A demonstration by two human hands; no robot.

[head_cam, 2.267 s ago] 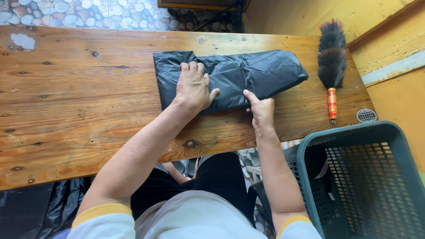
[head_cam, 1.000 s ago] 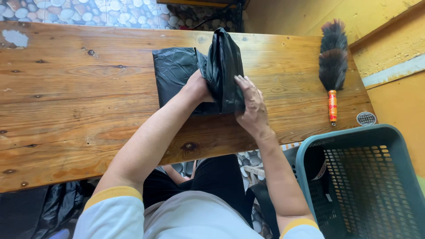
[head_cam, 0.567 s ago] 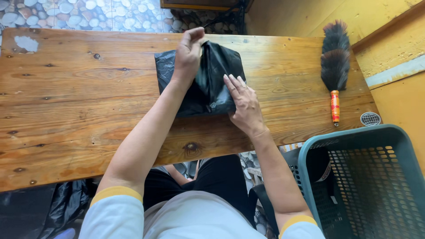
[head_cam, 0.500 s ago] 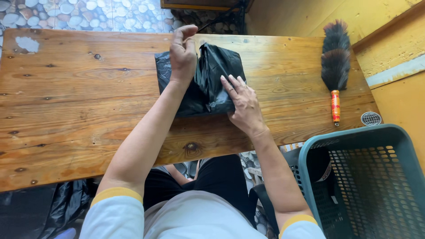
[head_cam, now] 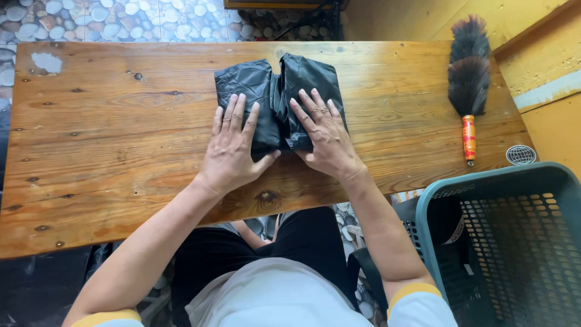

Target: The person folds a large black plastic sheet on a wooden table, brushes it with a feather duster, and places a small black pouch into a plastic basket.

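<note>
Folded black bag point(head_cam: 275, 97), pressed under left hand point(head_cam: 233, 148), right hand point(head_cam: 324, 136)

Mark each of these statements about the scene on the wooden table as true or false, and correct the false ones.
1. Both hands lie flat on the black bag. True: the left hand and right hand press on it with fingers spread.
2. The bag is spread out to its full length. False: it is folded into a compact bundle.
3. The duster lies to the left of the bag. False: it lies to the right, near the table edge.
4. The duster has an orange handle. True.
5. The basket stands on the table. False: it sits below the table edge, at the person's right.
</note>
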